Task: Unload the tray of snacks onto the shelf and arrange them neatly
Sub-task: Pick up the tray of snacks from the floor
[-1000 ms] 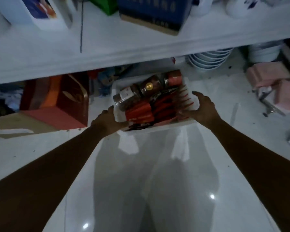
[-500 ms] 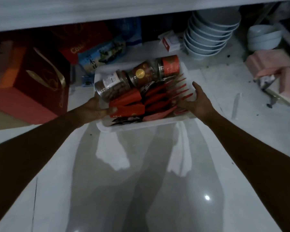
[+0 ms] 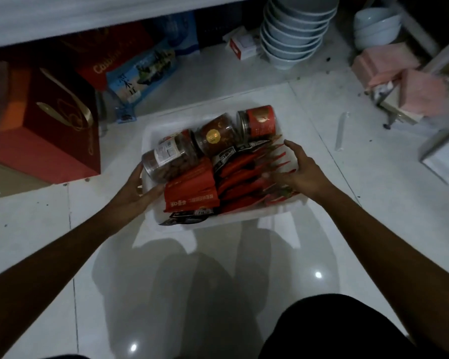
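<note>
A white tray (image 3: pixel 244 221) rests on the white tiled floor in front of the low shelf (image 3: pixel 88 19). Three snack jars lie on their sides at its far end: a clear one with a white label (image 3: pixel 170 158), a brown one with a gold sticker (image 3: pixel 215 137), and a red-labelled one (image 3: pixel 259 123). Red snack packets (image 3: pixel 192 189), long red packets (image 3: pixel 244 177) and a black packet (image 3: pixel 189 216) fill the near part. My left hand (image 3: pixel 135 189) grips the tray's left rim beside the clear jar. My right hand (image 3: pixel 305 174) hovers, fingers spread, over the long red packets.
Under the shelf stand a red gift box (image 3: pixel 44 130), a blue box (image 3: pixel 143 71), a small white-and-red box (image 3: pixel 244 45) and a stack of grey bowls (image 3: pixel 293 29). White bowls (image 3: pixel 376 27) and pink boxes (image 3: pixel 402 71) sit at right. My knee (image 3: pixel 335 327) is at bottom right.
The tray has come down onto the floor and the view has tilted lower. My right hand has left the tray's right rim and moved over the red packets.
</note>
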